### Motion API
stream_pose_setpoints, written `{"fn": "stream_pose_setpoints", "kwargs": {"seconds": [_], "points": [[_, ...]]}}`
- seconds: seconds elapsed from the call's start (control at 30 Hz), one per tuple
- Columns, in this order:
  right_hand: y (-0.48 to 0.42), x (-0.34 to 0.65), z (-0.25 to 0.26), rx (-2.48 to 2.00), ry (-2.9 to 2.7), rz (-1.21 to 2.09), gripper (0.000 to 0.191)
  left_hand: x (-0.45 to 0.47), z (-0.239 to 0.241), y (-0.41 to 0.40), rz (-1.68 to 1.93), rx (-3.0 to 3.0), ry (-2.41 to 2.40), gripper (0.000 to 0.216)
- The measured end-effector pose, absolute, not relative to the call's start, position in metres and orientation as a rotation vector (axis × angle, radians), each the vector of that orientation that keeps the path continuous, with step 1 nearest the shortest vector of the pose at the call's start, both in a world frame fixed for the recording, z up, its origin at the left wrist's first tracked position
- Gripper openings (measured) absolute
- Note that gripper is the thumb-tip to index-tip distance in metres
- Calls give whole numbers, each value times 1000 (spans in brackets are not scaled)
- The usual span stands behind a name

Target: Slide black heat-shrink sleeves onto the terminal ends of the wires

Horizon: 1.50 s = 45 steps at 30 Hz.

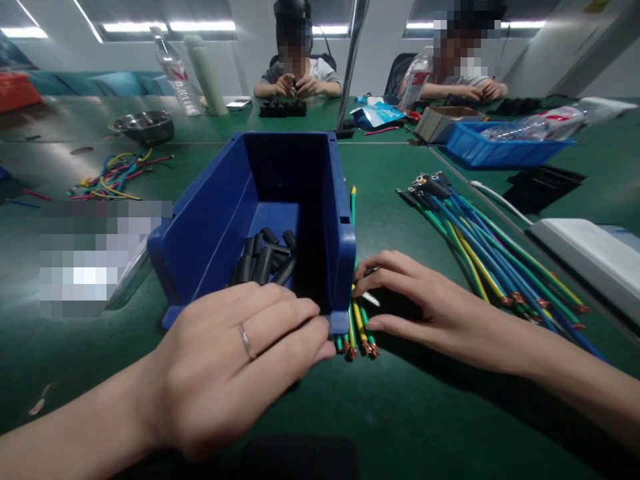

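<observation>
Head cam: left hand (235, 373) curled at the bin (207, 220), front edge, can't tell my grip there; right hand (430, 293) loosely parted by wires (357, 321).

Green-yellow wires (359, 322), copper ends (367, 349) bare, lying alongside upright blue bin (200, 240); loose black tubes (262, 264) inside.

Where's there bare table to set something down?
Bare green table: beyond the right hand, between the dark blue bin and the right-side wire bundle; also nearer, between left hand and right forearm. Crowded: the strip along the bin's right wall, where loose wires lie by the right hand.
</observation>
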State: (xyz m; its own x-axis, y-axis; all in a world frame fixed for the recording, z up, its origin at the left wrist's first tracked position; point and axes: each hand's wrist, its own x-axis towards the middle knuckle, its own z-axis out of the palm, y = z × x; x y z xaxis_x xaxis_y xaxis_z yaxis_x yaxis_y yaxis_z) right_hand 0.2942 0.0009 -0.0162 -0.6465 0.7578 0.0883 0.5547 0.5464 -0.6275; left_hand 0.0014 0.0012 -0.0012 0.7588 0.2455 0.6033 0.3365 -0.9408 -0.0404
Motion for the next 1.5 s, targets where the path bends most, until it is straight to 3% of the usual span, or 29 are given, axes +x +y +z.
{"fn": "stream_pose_setpoints", "kwargs": {"seconds": [0.33, 0.73, 0.97, 1.3, 1.5], "points": [[0, 298, -16, -1143, -2531, 768, 58, -1, 1, -1, -831, -2854, -495, 17], [-8, 298, -13, -1055, -2664, 479, 67, -9, -8, -2, -879, -2833, -531, 14], [-14, 296, -10, -1069, -2739, 386, 87, -12, -11, -1, -883, -2854, -513, 16], [-17, 295, -14, -1002, -2776, 219, 101, -12, -9, 2, -825, -2879, -462, 19], [-13, 292, -14, -880, -2788, 35, 90, -11, -15, -7, -884, -2811, -576, 21]]}}
